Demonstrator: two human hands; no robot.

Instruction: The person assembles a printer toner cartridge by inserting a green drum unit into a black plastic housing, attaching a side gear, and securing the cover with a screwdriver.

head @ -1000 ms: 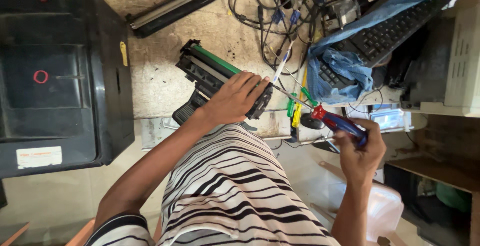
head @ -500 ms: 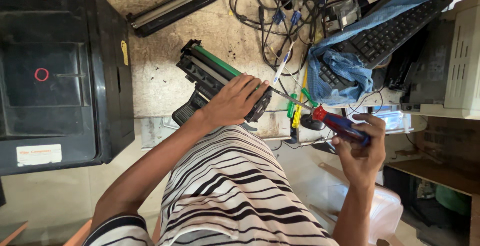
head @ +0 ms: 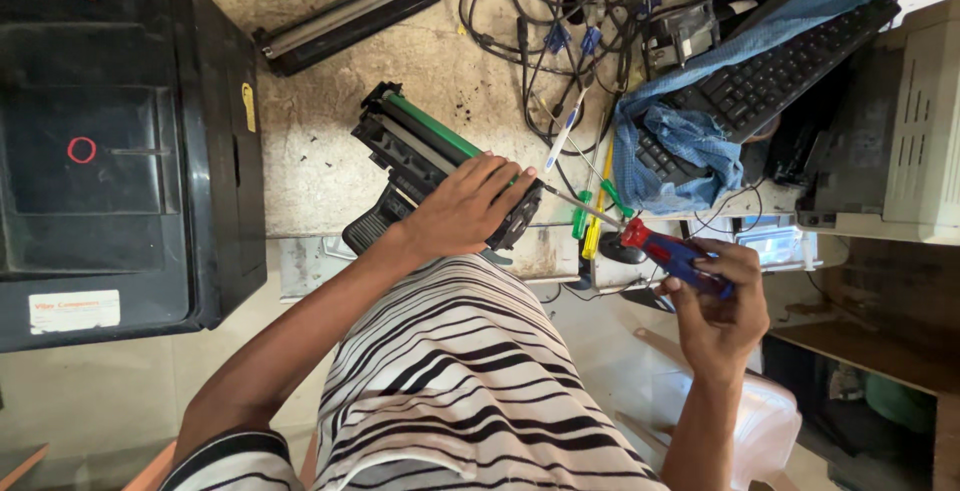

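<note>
Left hand (head: pixel 465 213) is pressing flat, fingers spread, on the toner cartridge (head: pixel 420 156); right hand (head: pixel 722 296), at four o'clock, is gripping the screwdriver (head: pixel 665 251). Slipping tip risks scratching the green drum.

Right hand (head: pixel 722 303) now sits slightly lower and nearer the striped shirt than a second ago, fingers re-wrapped around the red-and-blue-handled screwdriver (head: pixel 676 256). The handle is tilted more: red end up-left, blue end deeper in the palm. The thin metal shaft now reaches left to the end of the black toner cartridge with the green roller (head: pixel 420 146), its tip just beside the left hand's (head: pixel 462 208) fingertips.
</note>
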